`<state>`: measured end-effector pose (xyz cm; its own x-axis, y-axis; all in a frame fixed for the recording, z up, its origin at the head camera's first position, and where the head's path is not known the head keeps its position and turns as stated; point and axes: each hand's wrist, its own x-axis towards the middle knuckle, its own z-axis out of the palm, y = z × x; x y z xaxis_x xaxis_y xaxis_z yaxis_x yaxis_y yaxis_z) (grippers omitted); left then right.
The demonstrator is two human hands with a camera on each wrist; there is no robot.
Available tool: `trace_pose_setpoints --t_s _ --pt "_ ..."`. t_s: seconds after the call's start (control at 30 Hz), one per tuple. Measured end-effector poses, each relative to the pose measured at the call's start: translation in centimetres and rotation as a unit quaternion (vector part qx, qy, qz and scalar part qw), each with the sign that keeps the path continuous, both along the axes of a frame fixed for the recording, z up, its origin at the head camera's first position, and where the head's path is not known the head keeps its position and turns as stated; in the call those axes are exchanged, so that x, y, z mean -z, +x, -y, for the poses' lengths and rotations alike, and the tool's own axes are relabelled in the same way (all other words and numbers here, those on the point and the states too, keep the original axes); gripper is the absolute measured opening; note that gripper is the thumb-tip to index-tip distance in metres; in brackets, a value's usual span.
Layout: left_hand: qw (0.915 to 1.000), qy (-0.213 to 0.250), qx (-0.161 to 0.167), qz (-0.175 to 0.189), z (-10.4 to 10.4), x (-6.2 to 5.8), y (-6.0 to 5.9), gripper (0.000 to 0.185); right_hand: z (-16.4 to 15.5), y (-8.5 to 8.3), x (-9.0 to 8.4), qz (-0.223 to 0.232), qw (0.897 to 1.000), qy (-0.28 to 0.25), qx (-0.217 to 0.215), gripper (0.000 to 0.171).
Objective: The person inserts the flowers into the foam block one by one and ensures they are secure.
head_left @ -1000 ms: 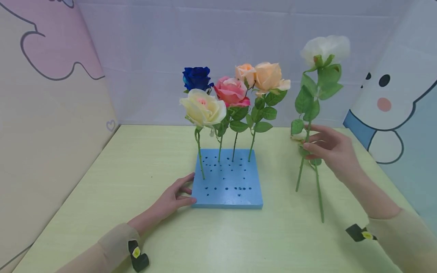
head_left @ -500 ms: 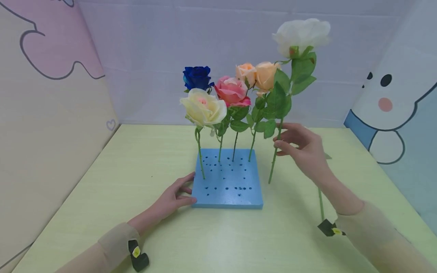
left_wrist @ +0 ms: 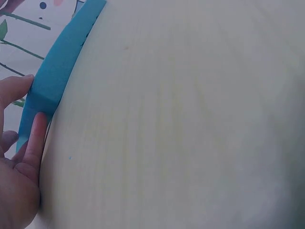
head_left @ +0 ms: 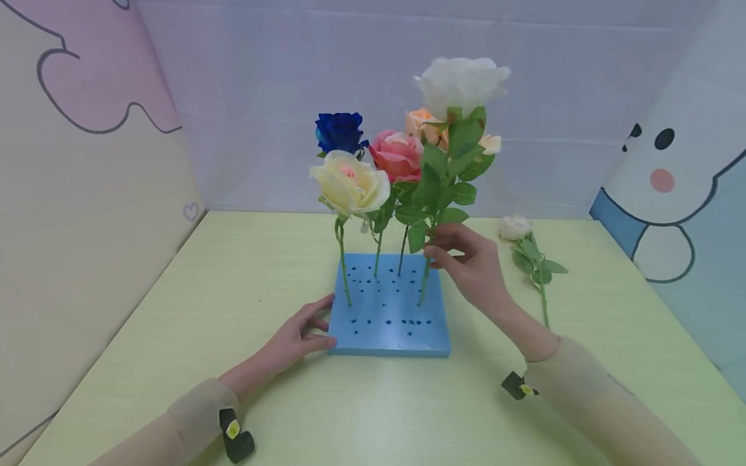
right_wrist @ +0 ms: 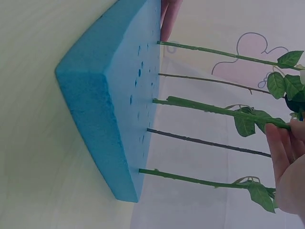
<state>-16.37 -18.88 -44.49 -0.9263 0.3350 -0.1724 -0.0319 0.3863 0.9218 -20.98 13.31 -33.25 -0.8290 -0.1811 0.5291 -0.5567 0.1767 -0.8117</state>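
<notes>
Though upright, white rose (head_left: 460, 83) leafy-stemmed.

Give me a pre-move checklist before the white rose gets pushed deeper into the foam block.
1. Right hand pinches the white rose by its stem: ok.
2. Stem tip at the foam block, right side: ok; how deep it sits, cannot tell.
3. Left hand rests against the block's left edge: ok.
4. White rose upright: ok, slight lean.
5. Its leaves crowd the peach rose behind: not ok.
6. Spare rose lies on the table, apart from the block: ok.
</notes>
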Motion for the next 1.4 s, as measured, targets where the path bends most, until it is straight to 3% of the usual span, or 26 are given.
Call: trace_pose_setpoints --t_s 0.27,0.73,1.13,1.4 --pt "1.0 0.003 0.004 -0.002 0.0 0.0 0.0 0.084 2.2 -0.4 0.6 -0.023 0.999 0.029 0.016 0.019" --pt "1.0 0.003 0.004 -0.002 0.0 -0.1 0.0 0.085 4.5 -1.4 1.6 -0.046 0.997 0.065 0.0 0.015" --pt "0.9999 0.01 0.009 -0.004 0.1 0.1 -0.1 0.085 4.9 -1.5 1.8 -0.044 0.995 0.088 -0.008 0.016" --pt "0.9999 0.012 0.007 -0.003 0.0 0.2 -0.1 0.085 4.7 -1.9 1.1 -0.01 0.99 0.136 -0.022 0.014"
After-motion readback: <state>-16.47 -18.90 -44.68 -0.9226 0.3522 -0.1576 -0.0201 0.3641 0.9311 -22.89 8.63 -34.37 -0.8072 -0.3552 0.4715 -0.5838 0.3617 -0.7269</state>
